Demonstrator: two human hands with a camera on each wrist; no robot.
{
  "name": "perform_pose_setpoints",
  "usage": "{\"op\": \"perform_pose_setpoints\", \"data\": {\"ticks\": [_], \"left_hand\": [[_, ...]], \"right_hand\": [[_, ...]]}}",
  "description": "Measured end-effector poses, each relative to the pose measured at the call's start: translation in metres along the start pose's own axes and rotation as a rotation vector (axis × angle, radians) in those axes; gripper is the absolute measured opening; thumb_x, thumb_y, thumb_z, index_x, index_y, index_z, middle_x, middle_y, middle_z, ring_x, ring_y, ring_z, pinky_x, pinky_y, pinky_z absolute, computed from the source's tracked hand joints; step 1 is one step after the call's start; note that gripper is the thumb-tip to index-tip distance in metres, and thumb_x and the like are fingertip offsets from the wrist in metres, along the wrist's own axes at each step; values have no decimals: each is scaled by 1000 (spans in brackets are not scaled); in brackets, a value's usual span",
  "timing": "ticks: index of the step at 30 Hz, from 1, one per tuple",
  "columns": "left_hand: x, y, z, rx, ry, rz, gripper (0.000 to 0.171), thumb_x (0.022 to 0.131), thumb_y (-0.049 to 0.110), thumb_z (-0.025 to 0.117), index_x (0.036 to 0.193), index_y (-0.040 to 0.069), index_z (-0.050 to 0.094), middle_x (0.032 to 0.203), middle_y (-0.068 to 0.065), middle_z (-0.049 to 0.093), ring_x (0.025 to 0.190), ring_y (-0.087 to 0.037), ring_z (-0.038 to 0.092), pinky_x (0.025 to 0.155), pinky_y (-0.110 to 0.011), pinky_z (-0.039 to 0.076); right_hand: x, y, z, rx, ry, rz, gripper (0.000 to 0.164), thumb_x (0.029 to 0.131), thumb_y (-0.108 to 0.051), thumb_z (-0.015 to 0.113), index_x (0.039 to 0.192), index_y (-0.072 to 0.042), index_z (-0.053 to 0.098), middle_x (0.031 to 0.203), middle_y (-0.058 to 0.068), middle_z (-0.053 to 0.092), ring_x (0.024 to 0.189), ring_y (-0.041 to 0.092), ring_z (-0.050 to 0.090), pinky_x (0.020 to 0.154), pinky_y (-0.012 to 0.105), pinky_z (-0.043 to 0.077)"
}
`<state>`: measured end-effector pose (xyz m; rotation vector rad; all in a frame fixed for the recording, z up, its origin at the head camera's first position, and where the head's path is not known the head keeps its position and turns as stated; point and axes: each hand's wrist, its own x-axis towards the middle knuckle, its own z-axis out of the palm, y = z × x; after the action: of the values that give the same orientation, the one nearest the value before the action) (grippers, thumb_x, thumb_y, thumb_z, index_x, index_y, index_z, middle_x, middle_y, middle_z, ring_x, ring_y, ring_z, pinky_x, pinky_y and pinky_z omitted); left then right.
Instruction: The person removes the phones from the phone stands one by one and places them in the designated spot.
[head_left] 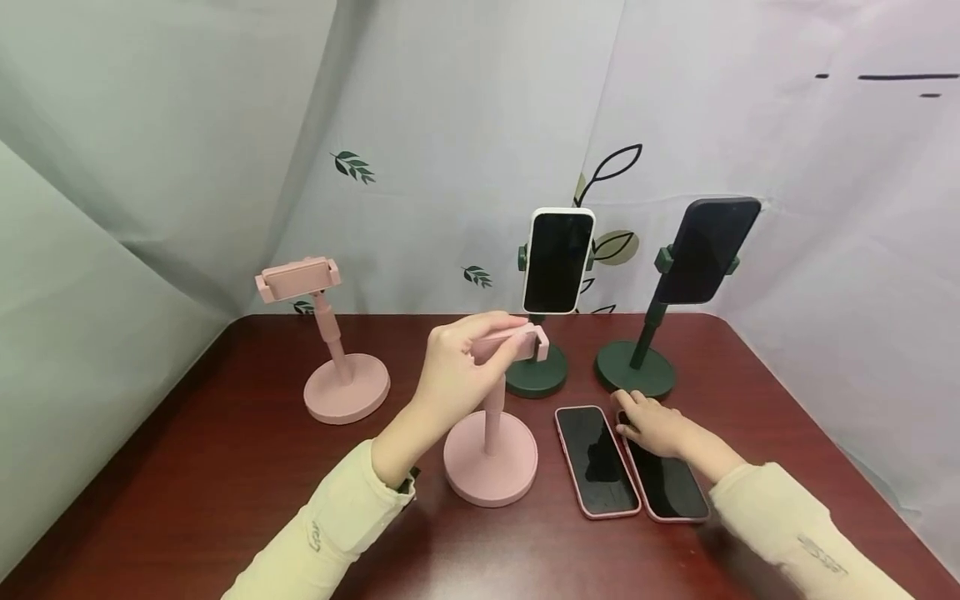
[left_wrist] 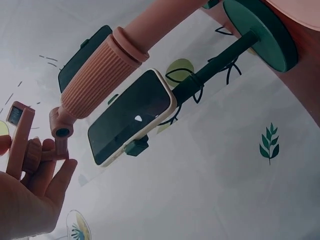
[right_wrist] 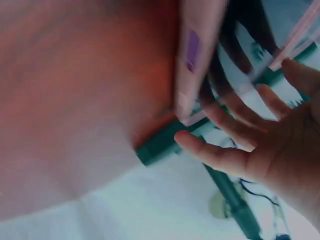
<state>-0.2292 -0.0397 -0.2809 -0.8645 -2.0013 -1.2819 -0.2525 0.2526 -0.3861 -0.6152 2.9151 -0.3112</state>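
My left hand grips the clamp head of a pink phone stand, thumb in front and fingers over the top. From the left wrist view, the stand's ribbed stem runs up from the held clamp. Over the upper end of a pink-edged phone lying on the table, my right hand reaches with its fingers spread. Close-up in the right wrist view, the fingers look loosely extended beside the phone's blurred edge. A second pink-edged phone lies just to the left.
Behind, a green stand carries a white-framed phone, and another green stand carries a black phone. A second pink stand with no phone is at the left. The dark red table meets a curtain at the back.
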Motion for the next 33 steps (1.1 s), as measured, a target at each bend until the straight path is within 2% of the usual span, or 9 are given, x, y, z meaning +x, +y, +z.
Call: {"op": "perform_pose_setpoints", "data": {"ticks": [3, 8, 10, 13, 17, 21, 25, 28, 33], "left_hand": [[1, -1, -6, -15, -70, -23, 23, 83, 11, 70, 106, 7, 72, 102, -7, 72, 97, -13, 67, 84, -25, 53], [-2, -2, -21, -97, -227, -113, 55, 80, 14, 74, 132, 19, 56, 119, 0, 66, 69, -2, 57, 62, -19, 49], [-4, -3, -23, -121, -263, -129, 73, 78, 14, 77, 142, 24, 43, 132, 3, 56, 79, -3, 58, 71, -25, 51], [-11, -9, -22, -124, -272, -143, 103, 70, 14, 83, 150, 29, 20, 151, 6, 33, 131, -9, 42, 105, -42, 39], [-21, -24, -17, -103, -245, -224, 122, 66, 14, 86, 150, 34, 1, 158, 6, 10, 144, -20, 21, 111, -51, 29], [-32, -39, -8, -122, -236, -348, 106, 69, 10, 84, 150, 26, 18, 150, -2, 33, 131, -23, 43, 101, -42, 44], [-42, -47, 3, -102, -263, -393, 56, 76, 10, 78, 127, 7, 56, 114, -10, 66, 100, -21, 66, 83, -29, 54], [-46, -47, 8, -66, -262, -380, 32, 80, 11, 73, 110, 0, 66, 99, -15, 71, 86, -23, 71, 75, -26, 56], [-49, -45, 10, -23, -268, -367, 29, 83, 12, 71, 109, 0, 66, 98, -15, 71, 85, -25, 71, 73, -27, 56]], "right_hand": [[-9, -8, -9, -133, 40, -44, 41, 90, -16, 62, 126, -5, 44, 104, 15, 58, 92, 31, 61, 61, 47, 47], [-20, -35, -17, -277, 238, -157, 36, 85, -14, 68, 117, -9, 52, 85, 1, 58, 80, 18, 61, 56, 34, 44], [-24, -46, -18, -303, 323, -212, 36, 83, -14, 70, 114, -11, 54, 84, -1, 58, 81, 15, 61, 58, 33, 45], [-30, -63, -17, -321, 411, -283, 39, 80, -16, 74, 115, -12, 56, 91, -1, 62, 84, 14, 63, 64, 36, 48], [-38, -82, -18, -314, 446, -355, 40, 81, -18, 73, 117, -12, 57, 102, 0, 63, 93, 16, 63, 74, 38, 51], [-44, -94, -19, -299, 453, -404, 37, 83, -18, 70, 116, -13, 56, 106, -2, 62, 102, 18, 61, 78, 38, 50], [-49, -101, -17, -279, 471, -447, 35, 82, -19, 69, 115, -15, 57, 105, -6, 62, 98, 12, 60, 75, 33, 47], [-53, -105, -15, -254, 475, -485, 33, 83, -19, 67, 114, -16, 58, 102, -8, 61, 95, 10, 60, 75, 31, 46], [-55, -111, -11, -233, 473, -535, 26, 89, -21, 61, 114, -15, 57, 100, -9, 61, 93, 10, 60, 79, 31, 47]]}}
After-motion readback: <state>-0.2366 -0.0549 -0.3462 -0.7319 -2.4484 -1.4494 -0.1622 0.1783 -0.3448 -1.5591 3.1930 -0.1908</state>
